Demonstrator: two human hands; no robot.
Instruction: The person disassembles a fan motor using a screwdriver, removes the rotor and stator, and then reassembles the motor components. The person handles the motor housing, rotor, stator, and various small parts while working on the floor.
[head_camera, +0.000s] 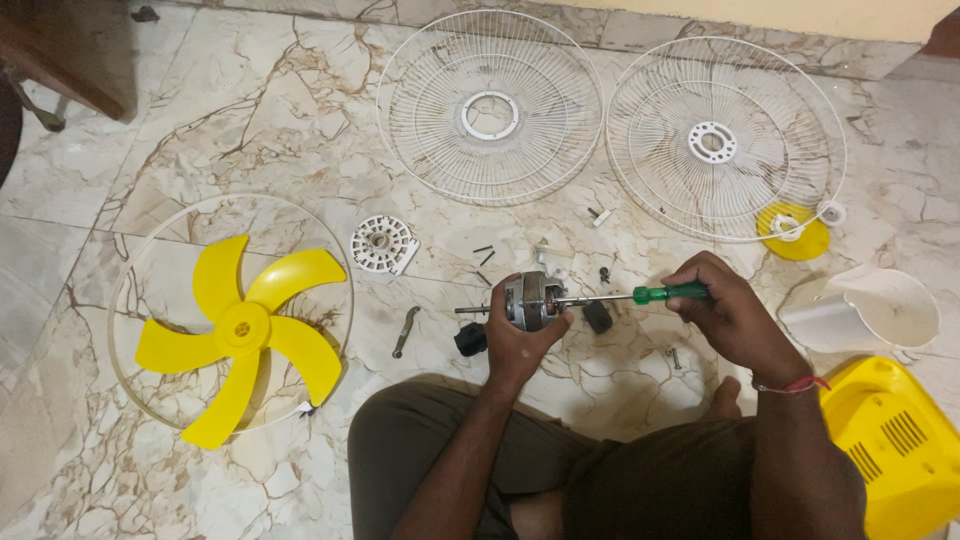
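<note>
The left hand (520, 340) is closed around one fan motor (528, 300), holding it just above the marble floor (250, 130) in front of the person's knees. The right hand (725, 310) grips the green handle of one screwdriver (668, 294); its shaft lies level and points left, with the tip at the motor's side.

Two white wire grilles (490, 105) lie flat on the floor at the top, side by side and just touching at their rims; the second grille (725, 140) is to the right. One yellow blade (240, 335) with five vanes lies at the left, inside one thin white ring (125, 265). One white round slotted plate (383, 243) sits between the blade and the motor. One small grey wrench (405, 330) lies left of the motor, and one black knob (470, 340) sits just beside the left hand. A second dark piece (597, 316) lies under the screwdriver shaft.

Several small dark screws (484, 252) are scattered above the motor; they are too small to count for certain. One yellow disc (795, 235) lies under the lower edge of the right grille, with one small white ring-shaped cap (831, 213) beside it. One white cover (865, 310) and one yellow housing (895, 440) stand at the right.
</note>
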